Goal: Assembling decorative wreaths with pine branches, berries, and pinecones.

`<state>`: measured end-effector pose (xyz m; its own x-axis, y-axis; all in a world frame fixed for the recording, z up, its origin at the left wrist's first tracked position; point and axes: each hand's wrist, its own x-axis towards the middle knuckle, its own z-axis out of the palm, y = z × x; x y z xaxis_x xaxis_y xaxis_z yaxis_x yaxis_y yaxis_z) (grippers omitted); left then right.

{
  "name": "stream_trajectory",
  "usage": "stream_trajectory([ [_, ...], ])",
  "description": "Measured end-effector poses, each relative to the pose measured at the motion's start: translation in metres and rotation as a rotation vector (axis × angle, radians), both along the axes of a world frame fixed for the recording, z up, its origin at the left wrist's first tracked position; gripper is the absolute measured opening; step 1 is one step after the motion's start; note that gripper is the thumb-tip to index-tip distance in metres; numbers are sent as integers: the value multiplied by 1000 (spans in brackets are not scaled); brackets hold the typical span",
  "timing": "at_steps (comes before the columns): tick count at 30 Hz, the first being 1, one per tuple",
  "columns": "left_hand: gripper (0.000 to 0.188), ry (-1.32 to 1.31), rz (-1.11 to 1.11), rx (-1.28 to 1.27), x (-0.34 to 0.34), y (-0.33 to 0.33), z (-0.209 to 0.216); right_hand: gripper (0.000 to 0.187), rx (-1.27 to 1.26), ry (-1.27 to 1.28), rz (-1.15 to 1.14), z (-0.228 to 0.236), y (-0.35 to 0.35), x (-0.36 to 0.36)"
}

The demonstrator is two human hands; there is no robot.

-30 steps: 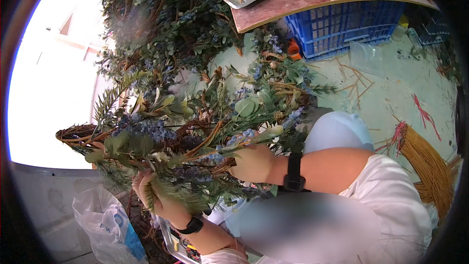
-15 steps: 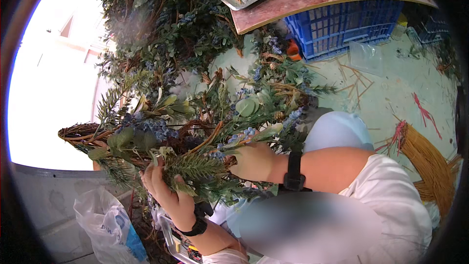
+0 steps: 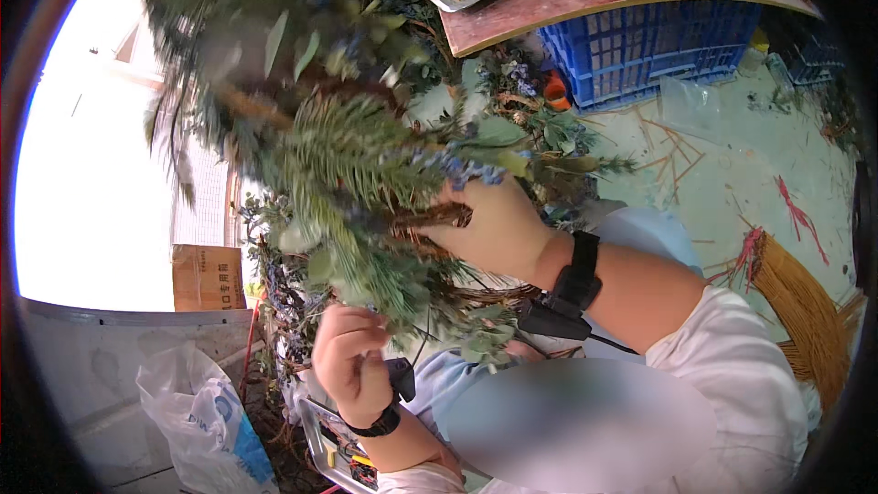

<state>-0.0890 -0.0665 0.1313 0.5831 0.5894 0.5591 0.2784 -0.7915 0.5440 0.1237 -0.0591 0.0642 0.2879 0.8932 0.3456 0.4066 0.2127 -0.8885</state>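
- Head view, step in hand: the foliage piece [image 3: 352, 155], a leafy assembly with blue berries [image 3: 476, 169] and brown stems [image 3: 430, 217], appears to be undergoing repositioning by the right hand [image 3: 498, 224].
- Head view, location: the foliage piece is raised in front of the person, left of the right hand. Its upper part is blurred and overlaps the foliage heap behind, so its exact outline cannot be determined.
- Head view, right hand: closed around the brown stems, thumb on the lower side; part of the fingers is hidden.
- Head view, left hand [image 3: 352, 357]: fingers curled, positioned just below the lower sprigs. Whether it grips or touches anything cannot be told.
- Head view, next move (judgement): maintain the right-hand grip and steady the foliage piece; any left-hand support should be taken on a stem, since the sprigs look flexible and liable to bend.
- Head view, change from the earlier frame: the foliage piece has shifted upward and its twig end no longer projects at far left. The left hand has moved lower, away from the sprigs it was at. The cardboard box [image 3: 207, 278] at left is now exposed.
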Motion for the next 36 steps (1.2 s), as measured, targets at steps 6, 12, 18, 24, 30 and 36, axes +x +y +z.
stream_trajectory([
  [6, 41, 440, -80, -474, 44, -3, -12, 32, -38, 94, -48, 1, 1, 4],
  [12, 49, 45, 15, -1030, 60, -3, -40, 36, 156, -9, -72, -3, -8, -4],
  [18, 41, -240, 135, -751, 55, 7, -81, 39, 341, 335, 303, -4, -4, -8],
  [24, 36, -800, 105, -1192, 37, 15, -75, 38, 474, -413, 285, -2, -16, -18],
  [30, 26, -690, 277, -924, 39, 20, -79, 35, 374, -277, 338, -7, -23, -27],
  [36, 28, -784, 322, -814, -1, 46, -91, 32, 364, -235, 392, 9, -34, -16],
])
